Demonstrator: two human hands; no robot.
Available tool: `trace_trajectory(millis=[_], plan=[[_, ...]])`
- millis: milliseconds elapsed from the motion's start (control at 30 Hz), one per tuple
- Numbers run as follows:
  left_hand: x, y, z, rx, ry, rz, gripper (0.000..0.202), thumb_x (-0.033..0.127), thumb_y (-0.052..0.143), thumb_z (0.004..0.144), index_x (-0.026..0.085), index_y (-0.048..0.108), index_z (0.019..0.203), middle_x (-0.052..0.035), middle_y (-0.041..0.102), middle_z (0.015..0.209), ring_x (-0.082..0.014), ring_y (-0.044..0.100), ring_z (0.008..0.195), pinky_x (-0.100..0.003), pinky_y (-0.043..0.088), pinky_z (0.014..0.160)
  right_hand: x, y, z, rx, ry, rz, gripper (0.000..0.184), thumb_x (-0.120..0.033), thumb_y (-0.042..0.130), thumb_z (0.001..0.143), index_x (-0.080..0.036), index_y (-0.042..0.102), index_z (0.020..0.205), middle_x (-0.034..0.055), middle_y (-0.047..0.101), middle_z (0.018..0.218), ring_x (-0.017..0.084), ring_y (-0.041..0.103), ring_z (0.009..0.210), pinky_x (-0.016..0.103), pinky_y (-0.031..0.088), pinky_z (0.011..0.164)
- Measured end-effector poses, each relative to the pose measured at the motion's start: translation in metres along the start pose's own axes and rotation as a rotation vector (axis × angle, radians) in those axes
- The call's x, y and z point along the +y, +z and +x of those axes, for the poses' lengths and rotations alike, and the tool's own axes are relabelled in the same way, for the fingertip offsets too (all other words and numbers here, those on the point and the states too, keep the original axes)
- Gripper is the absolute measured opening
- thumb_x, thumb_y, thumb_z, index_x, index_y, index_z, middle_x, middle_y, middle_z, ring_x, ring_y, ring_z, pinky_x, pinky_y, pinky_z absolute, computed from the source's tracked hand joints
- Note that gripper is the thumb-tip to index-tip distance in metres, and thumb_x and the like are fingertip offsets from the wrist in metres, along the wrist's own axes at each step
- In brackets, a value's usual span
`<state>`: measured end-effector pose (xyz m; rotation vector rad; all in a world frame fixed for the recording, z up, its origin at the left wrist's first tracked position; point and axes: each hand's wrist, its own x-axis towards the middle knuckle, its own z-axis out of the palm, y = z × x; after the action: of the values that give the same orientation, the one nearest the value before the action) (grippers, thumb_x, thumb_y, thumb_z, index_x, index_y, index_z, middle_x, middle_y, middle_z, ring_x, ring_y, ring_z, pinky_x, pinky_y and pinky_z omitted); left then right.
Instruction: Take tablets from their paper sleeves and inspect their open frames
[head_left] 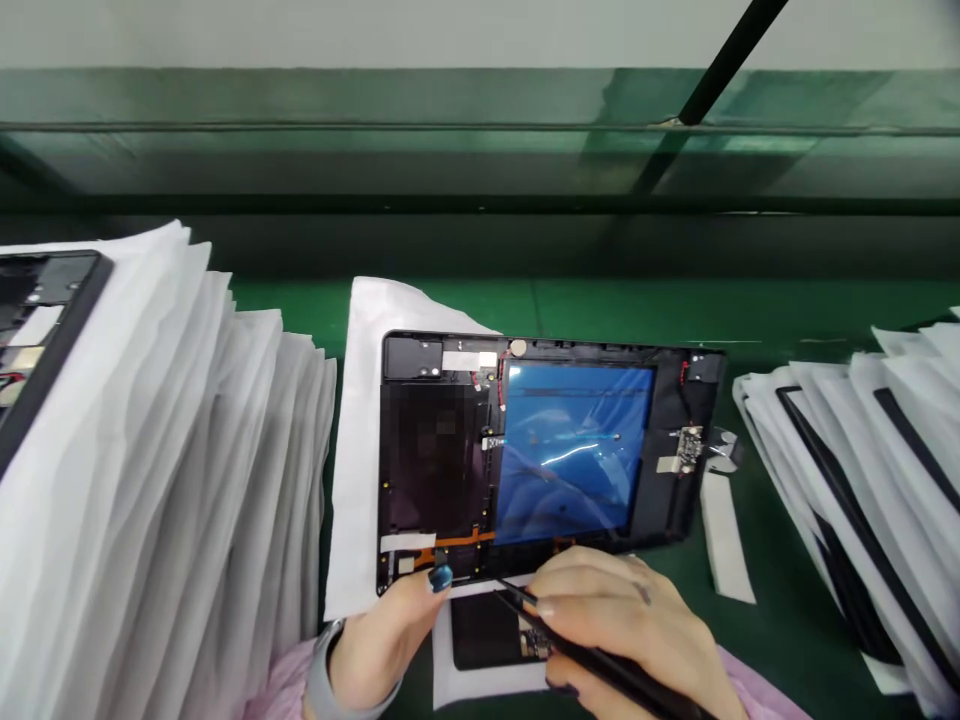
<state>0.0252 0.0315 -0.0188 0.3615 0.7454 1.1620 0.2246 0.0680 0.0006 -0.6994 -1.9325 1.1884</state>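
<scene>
An opened tablet (551, 450) lies face down on a white paper sheet (352, 480), showing a blue-filmed panel, a dark pixelated area, and an orange flex strip along its near edge. My left hand (382, 635) pinches the tablet's near left corner, with a dark blue fingernail on top. My right hand (607, 625) holds black tweezers (577, 640), their tips at the tablet's near edge. Below that edge, a small circuit board (536, 642) rests on a black pad (480, 630) on white backing.
A tall stack of tablets interleaved with white paper (157, 480) rises at the left, and a lower stack (847, 500) lies at the right. A white paper strip (726, 540) lies on the green work mat (780, 310). A glass-like green partition (375, 130) stands behind.
</scene>
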Motion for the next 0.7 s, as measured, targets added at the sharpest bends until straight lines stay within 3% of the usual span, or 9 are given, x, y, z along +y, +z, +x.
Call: trace_trajectory(millis=[200,367,500,700], plan=[[0.004,0.008,-0.002,0.029,-0.038,0.021,0.042,0.041,0.071,0.080,0.028,0.072,0.120,-0.0037,0.073,0.123,-0.0377,0.054,0.130,-0.054,0.029,0.119,-0.001,0.002,0.005,0.026,-0.081,-0.082,0.021,-0.021,0.061,0.096,-0.019,0.059,0.117,0.0069,0.075,0.089,0.019,0.072,0.085,0.030,0.061,0.075],[-0.008,-0.007,-0.007,-0.046,-0.126,-0.037,0.041,0.043,0.064,0.082,0.027,0.072,0.120,-0.0027,0.073,0.123,-0.0378,0.050,0.134,-0.055,0.030,0.118,-0.002,-0.003,0.017,-0.010,-0.162,-0.119,0.020,-0.019,0.059,0.096,-0.016,0.058,0.116,0.0077,0.075,0.086,0.017,0.072,0.079,0.027,0.061,0.069],[-0.014,-0.014,-0.008,-0.029,-0.084,-0.020,0.040,0.041,0.061,0.085,0.025,0.072,0.120,-0.0039,0.073,0.123,-0.0383,0.049,0.134,-0.056,0.030,0.118,-0.004,-0.001,0.013,-0.006,-0.178,-0.232,0.017,-0.018,0.063,0.094,-0.013,0.061,0.110,0.0093,0.076,0.089,0.018,0.073,0.085,0.029,0.063,0.075],[-0.002,0.000,-0.002,0.033,-0.059,0.064,0.039,0.041,0.065,0.083,0.023,0.073,0.118,-0.0062,0.074,0.119,-0.0395,0.051,0.132,-0.056,0.032,0.117,-0.007,0.001,0.011,0.028,-0.191,-0.400,0.010,-0.019,0.062,0.095,-0.012,0.065,0.100,0.0073,0.078,0.088,0.017,0.074,0.089,0.026,0.063,0.078]])
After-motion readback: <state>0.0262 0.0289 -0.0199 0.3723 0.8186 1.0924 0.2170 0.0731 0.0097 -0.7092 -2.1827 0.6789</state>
